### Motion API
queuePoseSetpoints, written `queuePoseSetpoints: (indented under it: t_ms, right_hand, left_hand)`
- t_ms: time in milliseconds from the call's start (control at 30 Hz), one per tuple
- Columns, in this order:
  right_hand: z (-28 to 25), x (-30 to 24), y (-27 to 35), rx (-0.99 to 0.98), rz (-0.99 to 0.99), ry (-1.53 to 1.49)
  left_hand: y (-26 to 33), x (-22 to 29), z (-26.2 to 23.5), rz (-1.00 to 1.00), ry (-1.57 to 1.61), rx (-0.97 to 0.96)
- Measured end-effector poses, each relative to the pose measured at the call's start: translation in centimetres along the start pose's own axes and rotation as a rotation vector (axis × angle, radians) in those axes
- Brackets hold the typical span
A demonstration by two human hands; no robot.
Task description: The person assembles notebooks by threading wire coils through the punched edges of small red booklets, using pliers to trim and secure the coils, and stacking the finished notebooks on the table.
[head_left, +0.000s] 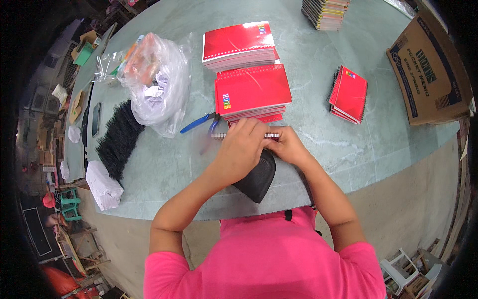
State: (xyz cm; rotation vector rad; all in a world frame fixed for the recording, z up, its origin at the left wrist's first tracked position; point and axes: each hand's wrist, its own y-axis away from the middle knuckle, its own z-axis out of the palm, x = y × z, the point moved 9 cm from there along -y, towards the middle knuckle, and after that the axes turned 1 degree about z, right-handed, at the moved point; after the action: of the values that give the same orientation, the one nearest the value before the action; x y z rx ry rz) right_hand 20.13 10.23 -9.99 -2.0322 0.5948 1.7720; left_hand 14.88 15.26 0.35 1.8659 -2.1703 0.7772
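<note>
My left hand [240, 148] and my right hand [287, 145] are close together near the table's front edge. Both are closed on a small memo notebook [218, 135] seen edge-on; its row of punched holes or binding faces up, and most of it is hidden by my fingers. Beneath my hands a black rounded block [260, 177] rests on the table. Just beyond them are stacks of red-covered, hole-punched memo pads, a nearer stack [256, 89] and a farther stack [239, 42]. Beside the nearer stack, to its left, lies a blue-handled cutting tool [196, 123].
Left lie a heap of black spiral coils [119, 142], a clear plastic bag [158, 94] with paper scraps and a white wrapped bundle [103, 185]. Spiral-bound red notebooks [350, 94] and a cardboard box [423, 74] stand right. Another notebook stack [324, 14] is at the back.
</note>
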Motion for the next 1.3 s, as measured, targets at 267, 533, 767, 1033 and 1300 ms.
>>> queuePoseSetpoints:
  t_ms: [267, 533, 767, 1033, 1300]
  right_hand:
    - [0.3, -0.5, 0.2, -0.003, -0.059, 0.003]
    - [0.4, -1.2, 0.3, -0.014, -0.06, 0.049]
    - [0.3, -2.0, 0.7, 0.017, -0.053, 0.226]
    - [-2.3, -5.4, 1.3, 0.007, -0.08, 0.277]
    - [5.9, -11.2, -2.2, -0.068, -0.323, 0.839]
  left_hand:
    - [-0.3, 0.6, 0.7, 0.08, 0.132, 0.076]
    - [-0.4, 0.7, 0.7, 0.028, 0.139, -0.013]
    - [-0.5, 0.7, 0.4, 0.025, 0.111, -0.018]
    - [2.7, -8.3, -4.6, -0.601, 0.244, -0.262]
    - [9.0, -13.5, -3.2, -0.415, -0.234, -0.07]
